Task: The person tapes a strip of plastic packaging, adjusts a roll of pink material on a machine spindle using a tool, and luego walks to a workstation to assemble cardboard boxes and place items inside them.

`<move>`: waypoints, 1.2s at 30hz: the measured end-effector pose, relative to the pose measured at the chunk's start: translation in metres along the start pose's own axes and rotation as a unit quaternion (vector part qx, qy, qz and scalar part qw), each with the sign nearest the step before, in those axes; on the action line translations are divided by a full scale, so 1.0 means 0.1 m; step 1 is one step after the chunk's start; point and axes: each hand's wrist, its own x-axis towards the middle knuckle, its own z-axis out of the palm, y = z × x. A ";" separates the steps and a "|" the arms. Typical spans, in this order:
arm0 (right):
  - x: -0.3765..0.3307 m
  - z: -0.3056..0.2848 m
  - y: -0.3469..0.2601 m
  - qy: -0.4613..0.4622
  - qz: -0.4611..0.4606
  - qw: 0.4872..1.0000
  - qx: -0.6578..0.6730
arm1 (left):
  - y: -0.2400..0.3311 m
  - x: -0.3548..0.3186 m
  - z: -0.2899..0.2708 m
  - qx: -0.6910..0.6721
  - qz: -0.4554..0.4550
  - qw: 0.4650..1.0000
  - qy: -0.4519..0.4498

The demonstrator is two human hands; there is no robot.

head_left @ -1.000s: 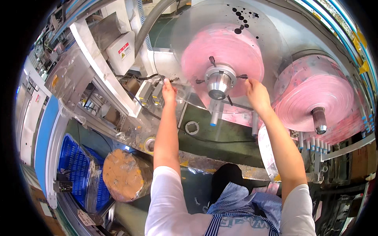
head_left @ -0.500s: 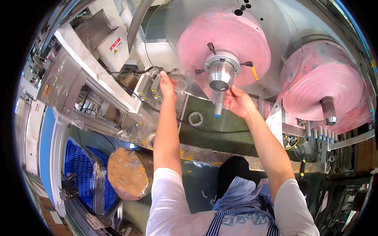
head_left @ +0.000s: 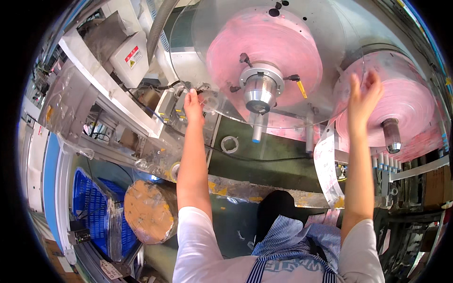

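Note:
A large clear plastic disc [head_left: 186, 52] stands in front of a big pink film roll [head_left: 222, 52]. Its cut-out sits around the metal hub [head_left: 261, 92] with black clamp levers. At the disc's lower left edge, my left hand [head_left: 193, 111] is closed, pinching the rim between thumb and fingers. My right hand [head_left: 362, 101] is raised at the disc's right rim, thumb and fingers apart, with the edge passing between them. Whether it touches the rim I cannot tell. Behind that hand is a second pink roll [head_left: 410, 99] on a dark shaft [head_left: 391, 134].
A loose film strip [head_left: 325, 165] hangs below my right hand. A grey post with a blue tip [head_left: 257, 128] juts out under the hub. A white ring [head_left: 230, 145] and a black cable [head_left: 264, 160] lie below. Lower left are a blue crate [head_left: 92, 203] and a wrapped brown roll [head_left: 148, 212].
My right hand has moved from beside the hub up and right to the disc's right rim. My left hand stays on the left rim. The film strip now hangs further down.

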 end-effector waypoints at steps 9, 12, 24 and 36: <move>0.32 0.10 0.32 -0.233 0.262 0.915 0.200 | 0.28 -0.23 0.11 -0.047 -0.094 0.993 -0.060; 0.23 -0.09 0.15 -0.254 0.211 0.918 0.221 | 0.12 -0.28 0.02 -0.035 -0.112 0.993 -0.016; 0.38 -0.09 0.21 -0.272 0.230 0.897 0.261 | 0.21 -0.39 0.10 -0.080 -0.061 0.994 -0.029; 0.28 -0.10 0.22 -0.259 0.169 0.911 0.272 | 0.10 -0.43 0.26 -0.132 -0.040 0.979 0.151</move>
